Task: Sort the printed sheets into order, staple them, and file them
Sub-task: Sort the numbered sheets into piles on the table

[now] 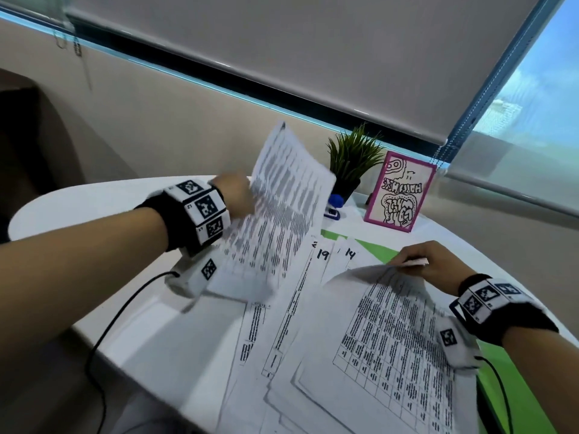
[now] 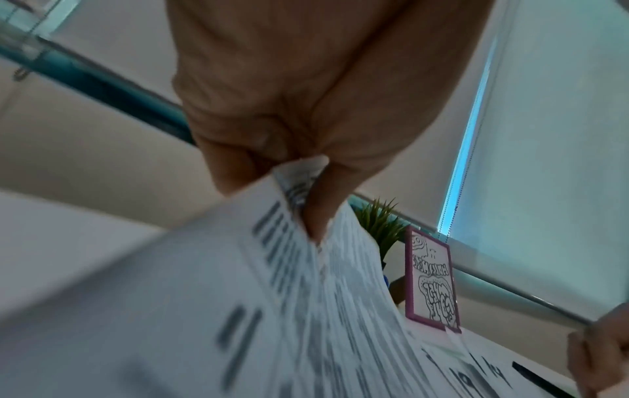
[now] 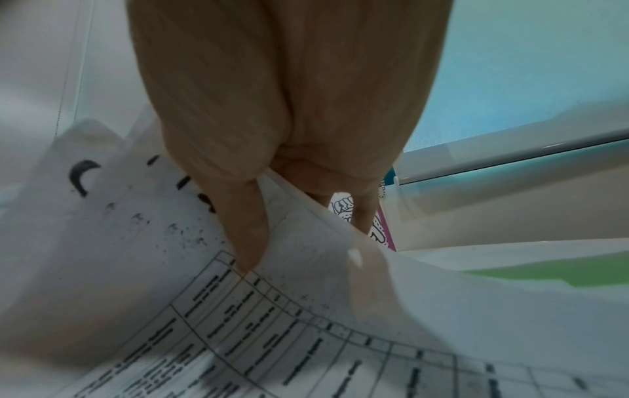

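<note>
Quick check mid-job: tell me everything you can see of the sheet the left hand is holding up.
The raised sheet is white paper printed with dense columns of dark text, blurred and unreadable. The left hand pinches it at its left edge, thumb on the printed side in the left wrist view. It stands steeply tilted, bowed, clear of the table, its lower edge above the spread sheets and hiding part of the blue stapler.

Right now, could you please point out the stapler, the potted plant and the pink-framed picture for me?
stapler (image 1: pixel 334 207): head view, on its blue body beside the raised sheet.
potted plant (image 1: pixel 353 151): head view, on the green leaves above the dark pot.
pink-framed picture (image 1: pixel 401 192): head view, on the middle of the drawing.
</note>
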Demonstrator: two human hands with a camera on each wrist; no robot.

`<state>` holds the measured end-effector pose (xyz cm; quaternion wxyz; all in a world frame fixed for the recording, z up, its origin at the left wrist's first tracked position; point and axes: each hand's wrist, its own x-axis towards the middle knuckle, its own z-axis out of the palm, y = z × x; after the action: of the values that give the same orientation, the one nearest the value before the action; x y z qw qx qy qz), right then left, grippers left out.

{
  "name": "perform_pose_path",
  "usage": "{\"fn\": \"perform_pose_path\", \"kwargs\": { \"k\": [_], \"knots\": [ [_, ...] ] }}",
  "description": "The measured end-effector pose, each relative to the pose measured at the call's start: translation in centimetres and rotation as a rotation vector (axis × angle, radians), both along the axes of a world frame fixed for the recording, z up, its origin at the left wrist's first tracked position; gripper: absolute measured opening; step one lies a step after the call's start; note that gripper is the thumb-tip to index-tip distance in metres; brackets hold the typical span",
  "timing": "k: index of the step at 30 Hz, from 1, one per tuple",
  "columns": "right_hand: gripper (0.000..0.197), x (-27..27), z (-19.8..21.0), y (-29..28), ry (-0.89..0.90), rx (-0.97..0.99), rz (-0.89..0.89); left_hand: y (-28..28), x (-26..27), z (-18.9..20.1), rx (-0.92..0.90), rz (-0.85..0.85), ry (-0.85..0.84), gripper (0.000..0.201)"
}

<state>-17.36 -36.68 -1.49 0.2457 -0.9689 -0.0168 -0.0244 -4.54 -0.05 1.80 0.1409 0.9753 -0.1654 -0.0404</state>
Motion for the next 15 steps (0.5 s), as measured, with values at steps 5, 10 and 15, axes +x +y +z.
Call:
{"fn": "perform_pose_path", "kwargs": {
  "k": [5, 10, 15],
  "knots": [
    [0.054, -0.7, -0.1, -1.0, 0.007, 0.057, 0.009, -0.3, 1.1, 4.1, -0.402, 0.187, -0.346, 0.032],
    [0.052, -1.4, -0.1, -0.8, 0.003, 0.076, 0.013, -2.7, 0.3, 4.7, -0.934, 0.051, -0.258, 0.018],
    [0.047, -2.2, 0.9, -0.1, -0.028, 0.110, 0.033, -6.1, -1.1, 1.6, -0.898, -0.093, -0.090, 0.027]
  ]
}}
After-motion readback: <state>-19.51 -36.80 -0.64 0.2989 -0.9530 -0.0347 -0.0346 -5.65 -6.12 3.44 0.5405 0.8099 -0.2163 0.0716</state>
